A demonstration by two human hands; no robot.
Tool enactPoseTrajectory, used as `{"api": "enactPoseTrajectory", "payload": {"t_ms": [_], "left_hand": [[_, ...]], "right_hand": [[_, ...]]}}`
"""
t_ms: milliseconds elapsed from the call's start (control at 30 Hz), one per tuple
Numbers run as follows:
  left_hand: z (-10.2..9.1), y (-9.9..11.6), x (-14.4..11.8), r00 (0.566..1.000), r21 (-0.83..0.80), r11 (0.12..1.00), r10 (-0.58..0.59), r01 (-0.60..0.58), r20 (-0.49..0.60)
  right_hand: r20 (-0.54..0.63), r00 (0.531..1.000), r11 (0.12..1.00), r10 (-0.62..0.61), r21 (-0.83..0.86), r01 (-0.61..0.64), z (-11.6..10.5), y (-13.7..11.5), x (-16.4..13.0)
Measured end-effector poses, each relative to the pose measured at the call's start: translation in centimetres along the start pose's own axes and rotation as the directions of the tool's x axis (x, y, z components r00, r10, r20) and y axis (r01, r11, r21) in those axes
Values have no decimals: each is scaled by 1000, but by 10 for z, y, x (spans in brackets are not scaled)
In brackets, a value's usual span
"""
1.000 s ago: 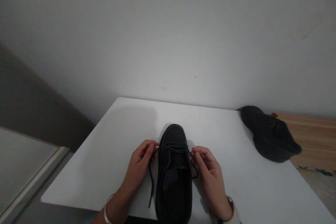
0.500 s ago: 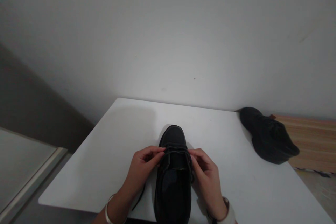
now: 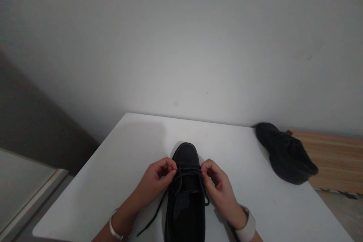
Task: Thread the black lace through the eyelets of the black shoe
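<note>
Head view: a black shoe (image 3: 185,193) stands on a white table (image 3: 119,166), toe pointing away toward the wall (image 3: 181,45), heel at the near edge between the two wrists. The left hand (image 3: 154,179) sits against the shoe's left side with thumb and forefinger pinched on the lace (image 3: 185,169) where it crosses the upper eyelets. The right hand (image 3: 217,183) mirrors it on the right side, fingertips closed on the same lace near the eyelets, the other fingers curled in. One loose lace end (image 3: 151,219) trails down and left from the shoe, passing beside the left wrist toward the table edge; another short loop hangs by the right hand.

The lace looks thin, soft and limp, so it probably slides easily through the fingers and is best held in a fingertip pinch close to the eyelets, as both hands do. The shoe itself seems light but fairly stiff in the sole, with a pliable upper; gripping it by the sides at mid-length would likely steady it. Its matte surface does not look slippery.

A second shoe (image 3: 286,153) lies well apart at the table's far right corner, tipped on its side. Beyond it is a wooden surface (image 3: 334,159). Each wrist wears a pale band (image 3: 248,227).
</note>
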State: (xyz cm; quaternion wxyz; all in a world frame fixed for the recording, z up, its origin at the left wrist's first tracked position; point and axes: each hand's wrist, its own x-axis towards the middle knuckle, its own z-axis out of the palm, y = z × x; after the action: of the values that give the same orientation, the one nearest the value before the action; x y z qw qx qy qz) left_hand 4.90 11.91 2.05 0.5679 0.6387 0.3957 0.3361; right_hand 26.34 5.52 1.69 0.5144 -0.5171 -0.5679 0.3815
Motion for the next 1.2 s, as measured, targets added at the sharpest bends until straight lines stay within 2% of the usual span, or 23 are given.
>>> {"api": "enactPoseTrajectory", "payload": {"t_ms": [133, 233, 467, 733, 867, 1067, 1200], "left_hand": [[0, -6, -2, 1000, -61, 998, 7, -6, 21], [1, -3, -4, 999, -25, 999, 30, -30, -11], [6, 2, -4, 983, 29, 985, 174, -173, -59], [4, -1, -7, 984, 47, 989, 145, -141, -100], [3, 0, -6, 980, 96, 980, 182, -174, -82], [3, 0, -5, 967, 139, 970, 216, -198, -134], [2, 0, -6, 965, 121, 972, 220, -204, -140]], "right_hand": [[-1, 1000, 1000, -4, 19, 4, -1, 4, -3], [-15, 1000, 1000, -12, 26, 13, -1, 5, -4], [-128, 990, 999, -53, 2, 54, 8, 6, -6], [-150, 982, 993, -119, -18, 117, 6, 3, -6], [-120, 986, 993, -115, -48, 110, 4, 3, -6], [-180, 976, 991, -122, -71, 111, 7, 4, -5], [-164, 983, 996, -89, -47, 82, 6, 4, -5]]}}
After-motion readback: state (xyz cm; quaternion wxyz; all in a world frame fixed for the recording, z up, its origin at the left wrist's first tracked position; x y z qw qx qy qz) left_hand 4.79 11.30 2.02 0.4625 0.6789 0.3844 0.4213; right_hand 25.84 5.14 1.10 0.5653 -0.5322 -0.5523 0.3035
